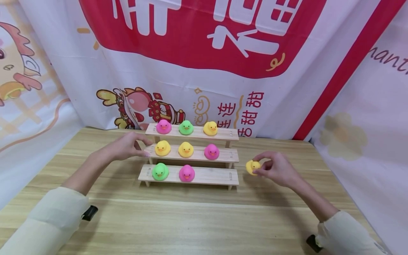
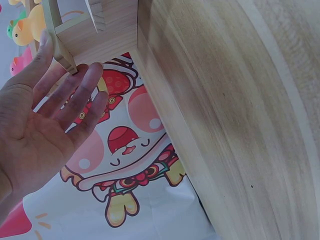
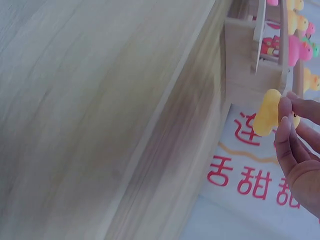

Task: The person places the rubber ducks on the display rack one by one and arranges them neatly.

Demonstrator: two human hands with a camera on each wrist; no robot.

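Note:
My right hand [image 1: 278, 170] pinches a yellow rubber duck [image 1: 251, 166] between thumb and fingers, just off the right end of a three-step wooden display stand [image 1: 227, 155]. In the right wrist view, that duck [image 3: 268, 113] is turned sideways in the fingertips. At the stand's other end, my left hand [image 1: 129, 146] grips the end of the middle board, close to a yellow duck [image 1: 163, 148]. On that board also sit a second yellow duck [image 1: 186, 149] and a pink duck [image 1: 211, 152]. The bottom board carries a green duck [image 1: 160, 172] and a pink duck [image 1: 186, 173].
Along the top board stand a pink duck [image 1: 164, 126], a green duck [image 1: 186, 127] and a yellow duck [image 1: 210, 128]. Beneath the stand lies a wood-grain table [image 1: 191, 226]. A printed cloth [image 1: 178, 85] hangs close behind, with further cloth at both sides.

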